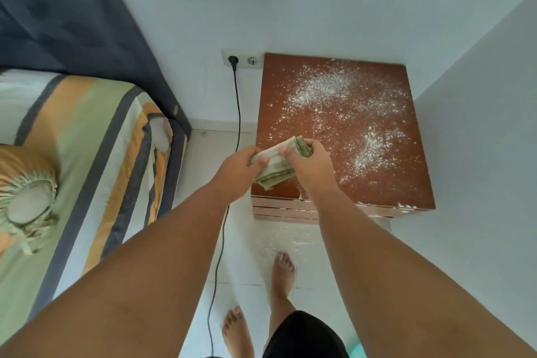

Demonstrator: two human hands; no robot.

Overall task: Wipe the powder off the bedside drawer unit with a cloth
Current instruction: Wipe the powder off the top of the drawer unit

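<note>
The brown bedside drawer unit (386, 183) stands in the room's corner, its top scattered with white powder (328, 87) in two dense patches, one at the back and one at the right. A folded greenish-beige cloth (276, 164) hangs above the unit's front-left corner. My left hand (241, 171) grips the cloth's left end. My right hand (311, 163) grips its right end from above. The cloth is bunched between both hands; I cannot tell whether it touches the top.
A bed (87, 139) with striped sheets lies to the left. A black cable (236, 113) runs from the wall socket (242, 59) down across the white floor. White walls close in behind and right. My bare feet (283, 273) stand before the unit, powder on the floor.
</note>
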